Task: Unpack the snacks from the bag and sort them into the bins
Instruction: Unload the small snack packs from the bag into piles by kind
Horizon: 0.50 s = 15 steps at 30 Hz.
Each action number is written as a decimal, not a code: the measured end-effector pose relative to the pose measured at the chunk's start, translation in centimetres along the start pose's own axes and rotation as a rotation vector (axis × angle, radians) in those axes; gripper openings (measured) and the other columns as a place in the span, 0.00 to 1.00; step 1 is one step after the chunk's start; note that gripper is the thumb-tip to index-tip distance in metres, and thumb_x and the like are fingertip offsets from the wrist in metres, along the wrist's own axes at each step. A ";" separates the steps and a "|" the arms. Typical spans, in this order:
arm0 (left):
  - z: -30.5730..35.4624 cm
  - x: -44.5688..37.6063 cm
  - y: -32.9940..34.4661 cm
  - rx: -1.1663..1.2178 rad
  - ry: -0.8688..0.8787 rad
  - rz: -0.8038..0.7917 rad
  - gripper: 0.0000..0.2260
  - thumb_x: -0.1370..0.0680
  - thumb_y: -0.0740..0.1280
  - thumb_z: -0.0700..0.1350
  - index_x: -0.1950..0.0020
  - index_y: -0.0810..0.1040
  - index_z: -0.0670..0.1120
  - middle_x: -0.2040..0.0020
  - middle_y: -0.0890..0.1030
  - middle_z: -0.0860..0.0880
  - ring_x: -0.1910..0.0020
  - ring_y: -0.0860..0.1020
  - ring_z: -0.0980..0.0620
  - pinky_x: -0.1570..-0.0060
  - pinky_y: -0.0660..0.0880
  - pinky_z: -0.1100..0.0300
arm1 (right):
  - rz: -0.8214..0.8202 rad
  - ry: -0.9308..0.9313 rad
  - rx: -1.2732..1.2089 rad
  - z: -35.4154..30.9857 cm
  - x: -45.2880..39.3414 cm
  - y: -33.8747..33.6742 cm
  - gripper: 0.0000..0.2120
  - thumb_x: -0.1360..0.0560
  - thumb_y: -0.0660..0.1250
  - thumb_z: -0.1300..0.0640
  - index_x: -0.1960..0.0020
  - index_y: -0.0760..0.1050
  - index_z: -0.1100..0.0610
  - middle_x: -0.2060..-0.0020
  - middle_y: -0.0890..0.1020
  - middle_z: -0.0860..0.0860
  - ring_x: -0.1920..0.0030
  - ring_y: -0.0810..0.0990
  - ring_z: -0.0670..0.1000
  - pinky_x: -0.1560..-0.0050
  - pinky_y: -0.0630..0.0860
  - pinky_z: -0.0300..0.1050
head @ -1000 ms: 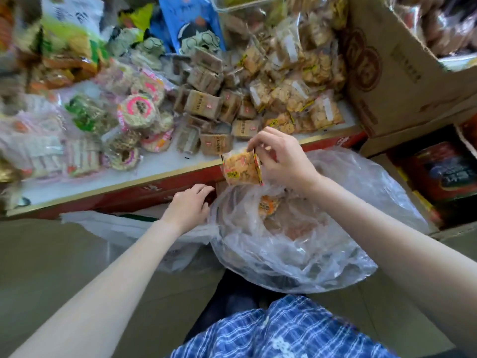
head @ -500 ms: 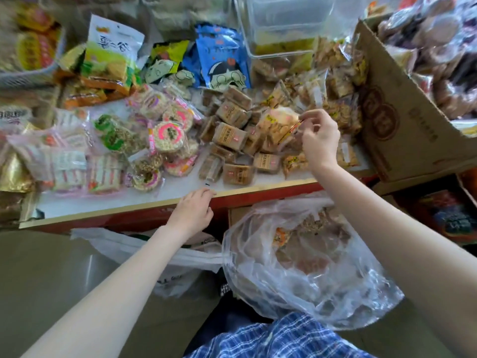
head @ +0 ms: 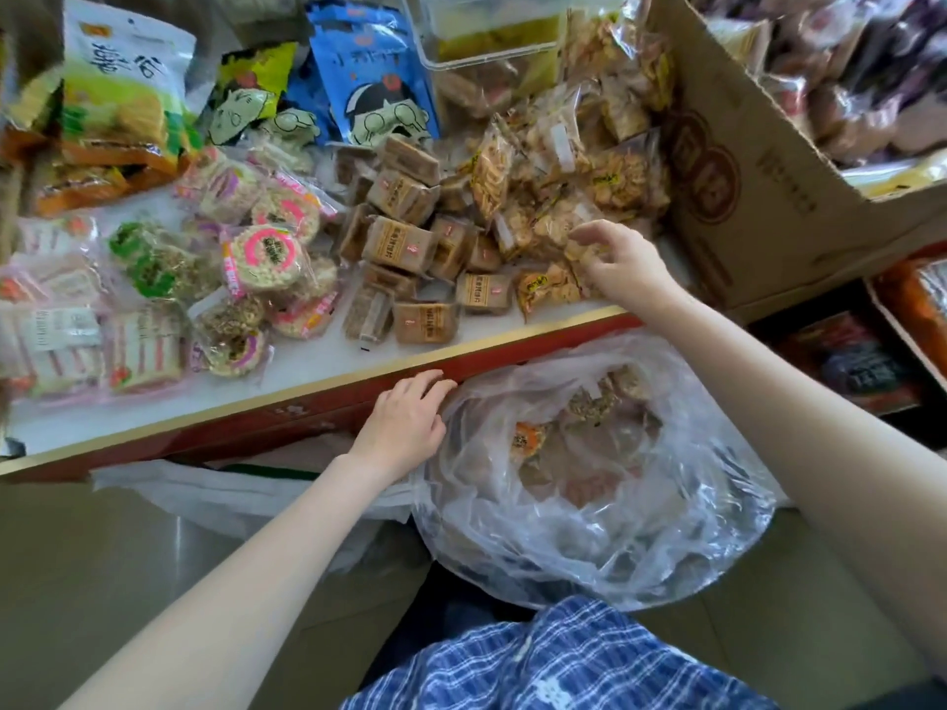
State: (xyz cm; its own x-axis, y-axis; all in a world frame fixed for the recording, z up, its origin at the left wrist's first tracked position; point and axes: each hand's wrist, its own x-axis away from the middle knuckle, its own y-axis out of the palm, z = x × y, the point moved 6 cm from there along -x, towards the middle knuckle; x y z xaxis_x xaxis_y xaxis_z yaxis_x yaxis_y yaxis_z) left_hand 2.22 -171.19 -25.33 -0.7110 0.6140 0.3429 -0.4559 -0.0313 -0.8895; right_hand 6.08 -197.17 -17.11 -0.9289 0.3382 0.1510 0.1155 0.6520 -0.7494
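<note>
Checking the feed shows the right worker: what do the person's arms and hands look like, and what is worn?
Both forearms are bare with no sleeves in view. The left hand and right hand wear no gloves; no rings, watch or bracelet show. A blue and white plaid garment shows at the bottom edge.

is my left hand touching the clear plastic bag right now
Touching. The head view shows the left hand resting against the rim of the clear plastic bag, fingers overlapping it.

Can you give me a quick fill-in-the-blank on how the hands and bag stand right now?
1. The left hand rests at the rim of the clear plastic ____.
2. The right hand is over the pile of ____ cracker packets.
3. The brown wrapped squares lie to the ____ of that pile.

Missing words: bag; yellow; left
</note>
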 end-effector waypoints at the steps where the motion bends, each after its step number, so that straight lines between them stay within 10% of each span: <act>1: 0.6 0.1 0.6 -0.019 0.048 -0.005 0.21 0.22 0.59 0.43 0.28 0.66 0.47 0.27 0.64 0.47 0.29 0.63 0.46 0.35 0.64 0.50 | -0.004 -0.025 0.000 0.5 1.4 -0.3 0.16 0.24 0.59 0.65 0.38 0.74 0.56 0.42 0.77 0.54 0.50 0.74 0.48 0.52 0.67 0.34; 5: 4.4 0.4 3.8 -0.201 0.271 -0.127 0.22 0.26 0.55 0.51 0.35 0.75 0.49 0.30 0.71 0.45 0.32 0.70 0.41 0.44 0.74 0.42 | -0.164 -0.019 -0.054 5.2 8.7 1.9 0.13 0.24 0.61 0.69 0.42 0.76 0.60 0.50 0.79 0.50 0.50 0.79 0.51 0.50 0.74 0.39; 7: 6.4 0.6 6.3 -0.301 0.388 -0.257 0.21 0.21 0.53 0.51 0.28 0.67 0.53 0.23 0.57 0.50 0.24 0.53 0.43 0.31 0.58 0.39 | -0.328 0.023 -0.006 8.2 11.6 5.2 0.14 0.25 0.62 0.68 0.41 0.76 0.60 0.46 0.80 0.52 0.45 0.79 0.52 0.44 0.73 0.39; 10: 5.8 0.4 8.5 -0.388 0.309 -0.482 0.19 0.18 0.50 0.52 0.29 0.68 0.51 0.22 0.46 0.52 0.24 0.37 0.44 0.29 0.38 0.41 | -0.531 0.064 0.077 11.5 13.6 10.5 0.19 0.25 0.60 0.68 0.35 0.73 0.60 0.38 0.77 0.55 0.39 0.75 0.53 0.43 0.67 0.36; 15: 2.1 -0.1 7.7 -0.440 0.124 -0.549 0.22 0.18 0.49 0.57 0.40 0.80 0.51 0.22 0.45 0.48 0.26 0.34 0.41 0.29 0.38 0.41 | -0.653 0.044 0.020 11.5 12.8 17.9 0.28 0.23 0.64 0.59 0.26 0.60 0.57 0.30 0.68 0.57 0.34 0.71 0.58 0.37 0.67 0.46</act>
State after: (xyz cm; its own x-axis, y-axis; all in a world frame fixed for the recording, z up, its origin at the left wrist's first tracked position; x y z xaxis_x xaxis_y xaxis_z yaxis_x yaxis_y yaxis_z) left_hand -2.31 -173.17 -31.61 -0.3626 0.5361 0.7624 -0.4538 0.6130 -0.6468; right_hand -7.81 -189.00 -36.02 -0.7904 -0.0951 0.6052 -0.4742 0.7204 -0.5061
